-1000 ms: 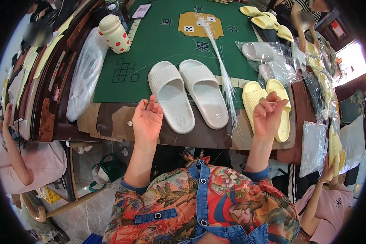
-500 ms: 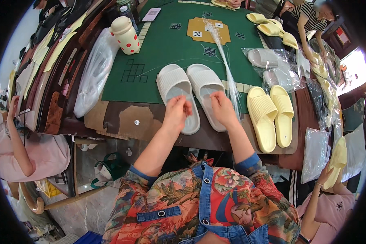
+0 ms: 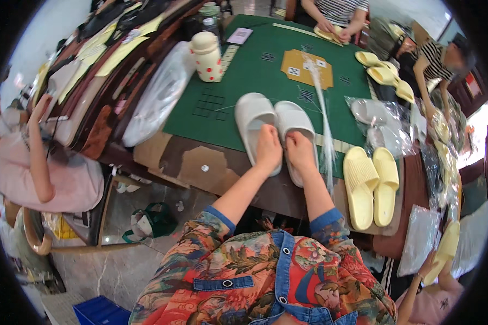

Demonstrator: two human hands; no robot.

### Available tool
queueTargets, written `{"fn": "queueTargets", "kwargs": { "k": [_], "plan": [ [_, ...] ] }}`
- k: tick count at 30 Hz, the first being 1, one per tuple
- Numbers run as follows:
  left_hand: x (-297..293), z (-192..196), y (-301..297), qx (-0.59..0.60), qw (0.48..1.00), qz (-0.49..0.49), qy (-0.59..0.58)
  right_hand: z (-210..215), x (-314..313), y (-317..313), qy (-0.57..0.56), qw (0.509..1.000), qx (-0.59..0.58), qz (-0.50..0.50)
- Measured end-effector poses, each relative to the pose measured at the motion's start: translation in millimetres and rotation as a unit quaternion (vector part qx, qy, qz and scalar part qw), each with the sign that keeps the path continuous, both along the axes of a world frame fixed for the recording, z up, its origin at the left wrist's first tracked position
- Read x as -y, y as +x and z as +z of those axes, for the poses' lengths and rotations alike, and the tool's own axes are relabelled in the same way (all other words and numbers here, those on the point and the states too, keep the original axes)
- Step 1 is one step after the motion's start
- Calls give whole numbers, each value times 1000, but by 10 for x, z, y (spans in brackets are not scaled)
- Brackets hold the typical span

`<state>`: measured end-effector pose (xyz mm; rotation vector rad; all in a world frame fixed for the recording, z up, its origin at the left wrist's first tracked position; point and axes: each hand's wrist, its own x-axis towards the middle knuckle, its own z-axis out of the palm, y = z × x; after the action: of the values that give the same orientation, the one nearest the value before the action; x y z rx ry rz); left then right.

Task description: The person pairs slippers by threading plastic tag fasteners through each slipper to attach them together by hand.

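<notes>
A pair of light grey slide slippers (image 3: pixel 255 109) stands side by side on the table before me, toes pointing away. My left hand (image 3: pixel 268 147) is closed over the inner edge of the left slipper, fingers pinched together. Close beside it, my right hand (image 3: pixel 300 149) is closed in the opening of the right slipper (image 3: pixel 295 115). Whatever the fingertips pinch is hidden or too thin to see. Just right of the slippers lies a long bundle of thin clear strands (image 3: pixel 326 130). Further right sits a pair of pale yellow slippers (image 3: pixel 361 187).
A white cup with red dots (image 3: pixel 206 59) and a clear plastic bag (image 3: pixel 160 95) are at the left of the green mat (image 3: pixel 255 51). Bagged grey slippers (image 3: pixel 382 127) lie at the right. Several other people work around the table, some handling yellow slippers (image 3: pixel 443 252).
My view has shifted, so the table appears lower and further right. My hands have come closer together, and the grey slippers' heels now sit nearer each other.
</notes>
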<state>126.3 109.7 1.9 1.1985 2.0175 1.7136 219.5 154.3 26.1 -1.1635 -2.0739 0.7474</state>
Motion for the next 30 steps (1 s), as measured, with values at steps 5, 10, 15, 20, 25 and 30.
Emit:
{"fn": "queueTargets", "kwargs": {
  "k": [5,10,15,20,25,30],
  "plan": [
    [488,-35,54,-85,993,-78,-30,-69,352,282,-87,994,-31,62],
    [952,127,60,-15,992,-123,-22,62,804,473,-51,995,10,82],
    [742,240,-14,-137,987,-61,-53,153,703,456,54,996,61,40],
    [895,281,-34,-353,933,-37,-56,230,861,673,50,994,73,61],
    [743,263,-19,-497,865,-25,-60,217,759,632,114,986,122,-9],
    [751,322,-272,-494,867,57,-23,199,775,590,110,990,89,15]
  ]
}}
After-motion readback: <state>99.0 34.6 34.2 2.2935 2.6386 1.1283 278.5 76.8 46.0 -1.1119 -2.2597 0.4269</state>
